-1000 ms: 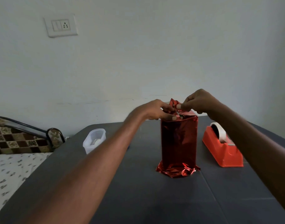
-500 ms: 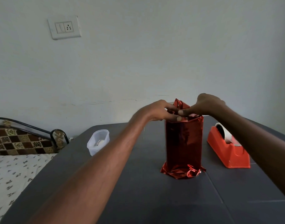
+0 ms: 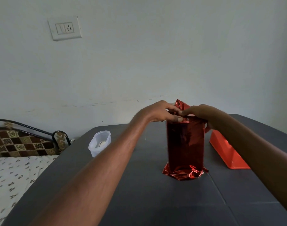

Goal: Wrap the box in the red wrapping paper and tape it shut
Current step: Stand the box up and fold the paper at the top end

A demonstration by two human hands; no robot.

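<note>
One box in red wrapping paper [image 3: 185, 144], upright on worktop [image 3: 139, 193]; one tape dispenser [image 3: 227, 154]; one plastic tub [image 3: 99, 143]. Left hand [image 3: 162, 113] and right hand [image 3: 199, 113]: fingers pinching the top fold.

The right hand [image 3: 199, 114] has slid left, now touching the left hand [image 3: 164, 113].

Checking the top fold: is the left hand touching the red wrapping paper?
Touching. The head view shows the left hand at the top of the upright wrapped box, its fingers pressing on the folded red wrapping paper beside the right hand.
</note>
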